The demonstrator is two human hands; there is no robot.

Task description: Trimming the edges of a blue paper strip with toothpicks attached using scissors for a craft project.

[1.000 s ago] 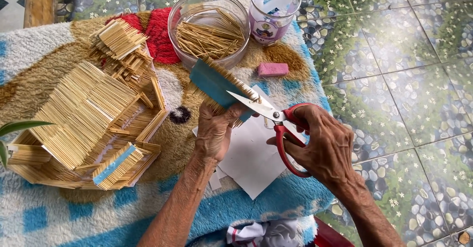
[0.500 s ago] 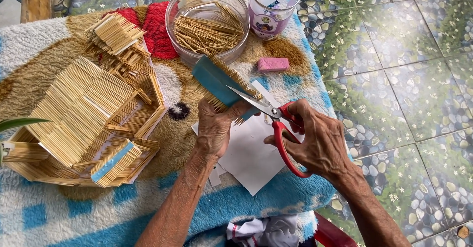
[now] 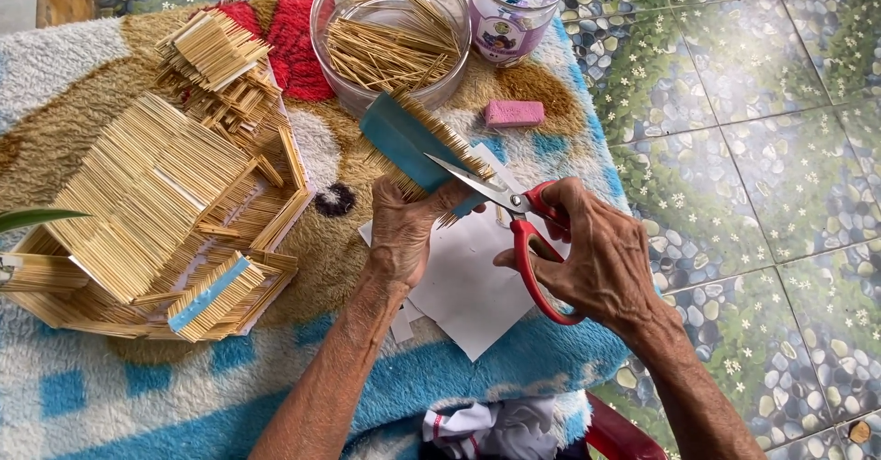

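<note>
— As seen from above, what do the hands hold?
— Left hand [image 3: 402, 235] grips a blue strip [image 3: 404, 139] lined with sticks; right hand [image 3: 596, 258] works red scissors [image 3: 514, 212], blades parted at its edge.
— How far along?
— A stick house [image 3: 156, 203] looks mostly built; a bowl [image 3: 390, 33] of loose sticks remains.

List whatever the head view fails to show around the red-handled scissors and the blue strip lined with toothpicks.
- Head view: near end of the blue strip lined with toothpicks, covered by the left hand.
- Head view: right hand fingers inside the red-handled scissors, hidden by the loops.
- Head view: white paper sheet, partly under both hands.
- Head view: purple printed cup, top cut off by the frame edge.
</note>
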